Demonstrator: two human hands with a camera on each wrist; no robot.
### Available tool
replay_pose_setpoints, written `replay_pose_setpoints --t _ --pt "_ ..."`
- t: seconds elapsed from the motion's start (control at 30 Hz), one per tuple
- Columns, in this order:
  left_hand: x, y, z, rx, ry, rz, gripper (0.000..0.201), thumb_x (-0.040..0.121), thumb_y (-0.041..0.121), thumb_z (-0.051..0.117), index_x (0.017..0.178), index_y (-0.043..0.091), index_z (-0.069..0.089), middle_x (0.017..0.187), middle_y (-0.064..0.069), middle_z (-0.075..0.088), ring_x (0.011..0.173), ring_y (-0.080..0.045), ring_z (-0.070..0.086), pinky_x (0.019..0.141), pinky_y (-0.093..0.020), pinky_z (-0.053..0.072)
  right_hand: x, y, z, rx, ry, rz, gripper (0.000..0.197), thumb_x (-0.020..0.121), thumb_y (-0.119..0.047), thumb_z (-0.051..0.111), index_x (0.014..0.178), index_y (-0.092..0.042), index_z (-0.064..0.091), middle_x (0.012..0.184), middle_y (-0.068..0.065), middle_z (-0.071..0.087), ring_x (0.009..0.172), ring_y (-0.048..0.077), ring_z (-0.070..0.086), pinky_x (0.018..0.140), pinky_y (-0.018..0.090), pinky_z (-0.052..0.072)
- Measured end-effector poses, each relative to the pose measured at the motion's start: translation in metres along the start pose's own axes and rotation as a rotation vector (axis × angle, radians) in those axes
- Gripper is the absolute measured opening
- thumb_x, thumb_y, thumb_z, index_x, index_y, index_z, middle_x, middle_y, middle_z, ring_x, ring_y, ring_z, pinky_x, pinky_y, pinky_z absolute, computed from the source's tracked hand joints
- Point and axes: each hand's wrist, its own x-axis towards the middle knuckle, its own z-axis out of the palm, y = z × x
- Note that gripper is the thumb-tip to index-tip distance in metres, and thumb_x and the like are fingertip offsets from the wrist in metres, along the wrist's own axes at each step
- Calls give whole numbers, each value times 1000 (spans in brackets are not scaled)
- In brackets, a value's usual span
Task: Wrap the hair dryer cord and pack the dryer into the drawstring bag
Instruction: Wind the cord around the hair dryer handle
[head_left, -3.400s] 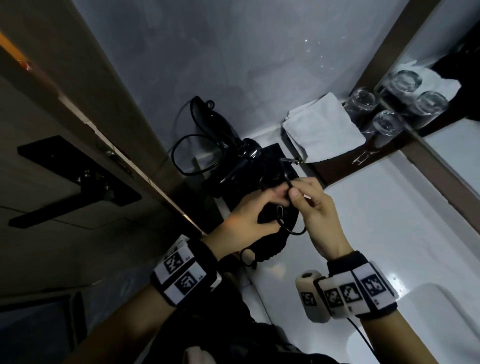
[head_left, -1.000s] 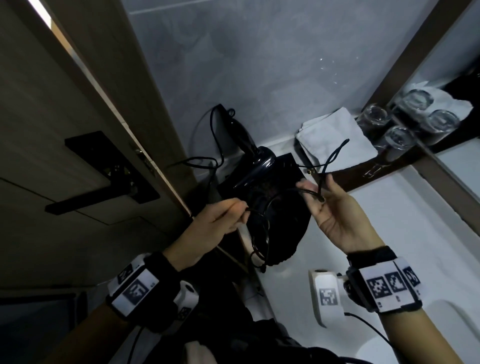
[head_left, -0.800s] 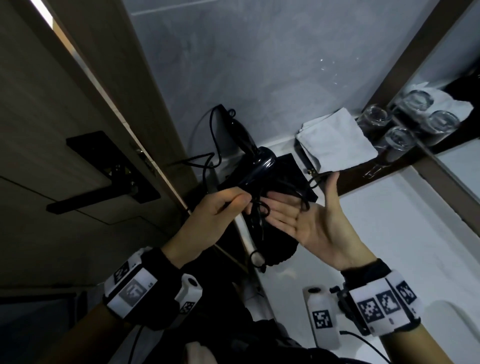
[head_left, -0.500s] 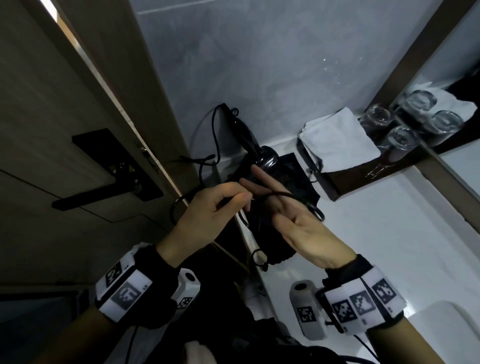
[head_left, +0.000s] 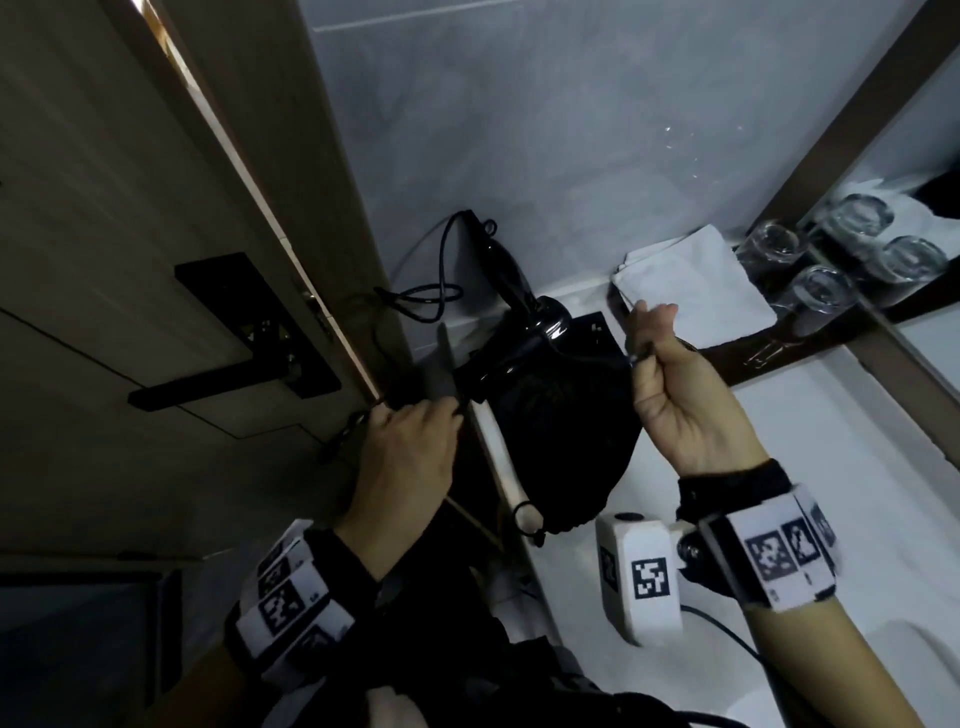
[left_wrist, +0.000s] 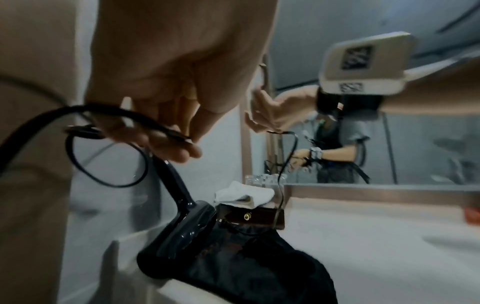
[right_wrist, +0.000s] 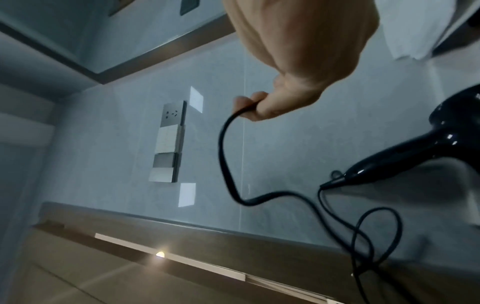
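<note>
The black hair dryer (head_left: 540, 327) lies at the mouth of the black drawstring bag (head_left: 566, 447) on the white counter, its handle pointing up along the wall. My right hand (head_left: 670, 400) is raised to the bag's right and pinches a thin drawstring (left_wrist: 281, 174) that runs down to the bag's mouth. My left hand (head_left: 410, 447) is at the counter's left edge by the door and pinches the black power cord (head_left: 431, 299); a loop hangs from its fingers. The bag hides the dryer's nozzle end.
A folded white towel (head_left: 691, 291) and several glasses (head_left: 821, 291) stand at the back right below the mirror. A door with a black handle (head_left: 234, 364) closes in the left side. A socket panel (right_wrist: 168, 144) is on the wall.
My hands were close together over the bag half a second ago. They have drawn apart: the right went up and right with the drawstring, the left moved left to the counter's edge.
</note>
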Motion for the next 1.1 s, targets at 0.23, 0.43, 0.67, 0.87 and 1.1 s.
replay_pose_setpoints --t 0.23,0.43,0.67,0.87,1.1 --pt "16 -6 -7 -1049 75 -317 21 85 -1 61 82 17 72 75 2 72 77 -14 69 78 -34 58 1 -3 -47 -658 160 103 27 101 -17 38 101 4 55 56 -1 48 33 1 41 31 8 30" --pt "10 -2 -12 -669 -182 184 18 78 -8 66 81 7 75 81 2 68 76 0 63 74 -10 47 1 -9 -75 -1020 225 209 17 93 -7 54 96 8 62 71 10 57 57 11 69 54 16 55" --pt "-12 -4 8 -198 -652 587 7 69 10 74 66 13 68 71 -4 64 63 -9 57 57 -18 46 -4 -20 -72 -1079 224 4 15 92 -3 55 96 9 62 73 13 64 65 21 73 56 19 56" --pt "-16 -21 31 152 -504 650 27 68 19 41 45 25 54 51 12 53 49 -4 52 54 -18 35 -9 -28 -83 -1129 141 17 21 95 -7 50 108 2 64 81 11 72 82 17 73 71 22 59" --pt "-13 -42 42 110 -395 213 31 46 1 87 70 11 70 65 -7 59 59 -25 63 38 -22 40 -17 -32 -100 -486 123 44 24 85 -17 48 103 -5 59 64 -3 65 63 6 67 63 15 55"
